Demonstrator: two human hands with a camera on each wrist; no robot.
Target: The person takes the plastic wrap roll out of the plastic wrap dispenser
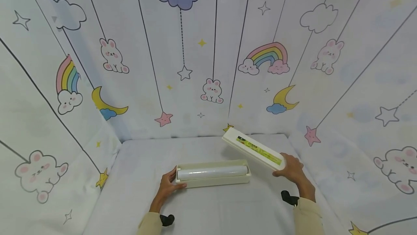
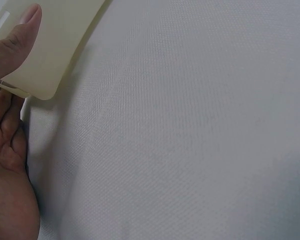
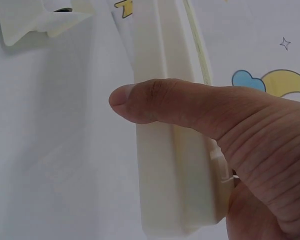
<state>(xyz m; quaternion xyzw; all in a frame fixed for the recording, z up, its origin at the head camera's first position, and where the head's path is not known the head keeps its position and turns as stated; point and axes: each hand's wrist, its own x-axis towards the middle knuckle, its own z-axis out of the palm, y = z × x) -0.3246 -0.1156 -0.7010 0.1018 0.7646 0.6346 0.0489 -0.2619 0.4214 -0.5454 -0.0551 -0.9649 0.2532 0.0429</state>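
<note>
A long cream box (image 1: 213, 183) lies on the white-covered table, its top off. Inside it rests a roll of clear plastic film (image 1: 211, 172). My left hand (image 1: 167, 186) grips the box's left end; in the left wrist view the thumb lies along the side of the box (image 2: 55, 55). At the right, my right hand (image 1: 291, 169) holds the cream lid (image 1: 252, 148) by its near right end. The lid bears a green-yellow label and is tilted above the table, apart from the box. In the right wrist view the thumb crosses the lid (image 3: 162, 175).
A white cloth (image 1: 140, 170) covers the table. Behind and on both sides stand fabric walls (image 1: 182, 101) printed with rabbits, stars, clouds and rainbows. The back wall meets the table just behind the lid's far end.
</note>
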